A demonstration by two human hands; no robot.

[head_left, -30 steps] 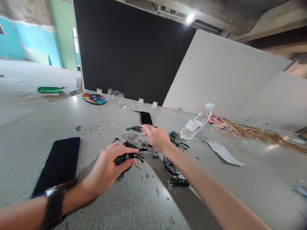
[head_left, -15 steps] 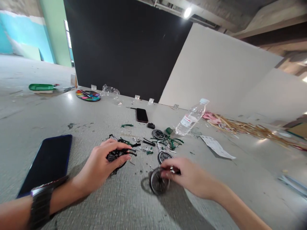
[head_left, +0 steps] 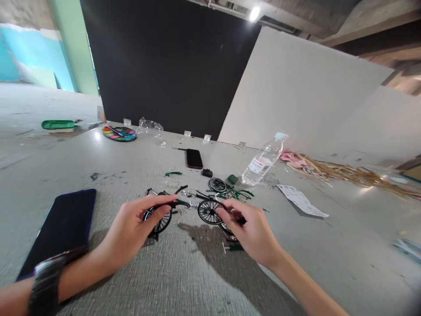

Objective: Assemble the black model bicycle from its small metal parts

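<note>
My left hand (head_left: 144,221) pinches a small black model bicycle frame (head_left: 179,202) with a spoked wheel (head_left: 163,223) at its rear. Between the thumb and fingers of my right hand (head_left: 248,224) is a loose black toy wheel (head_left: 212,211), raised on its edge and facing me. A short gap separates this wheel from the tip of the frame. Behind my right hand lies a green model bicycle frame (head_left: 241,194), beside a silver-rimmed wheel (head_left: 217,184). Another wheel is partly hidden under my right fingers.
A big dark phone (head_left: 62,228) lies at left, a smaller phone (head_left: 194,158) farther back. A plastic bottle (head_left: 265,160) leans near a paper sheet (head_left: 301,200). A paint palette (head_left: 119,133) and crumpled clear plastic (head_left: 149,124) sit by the black board (head_left: 164,66).
My right hand has lifted the wheel up and away from me, bringing it close to the frame's tip. The left hand keeps its hold on the frame, almost in place.
</note>
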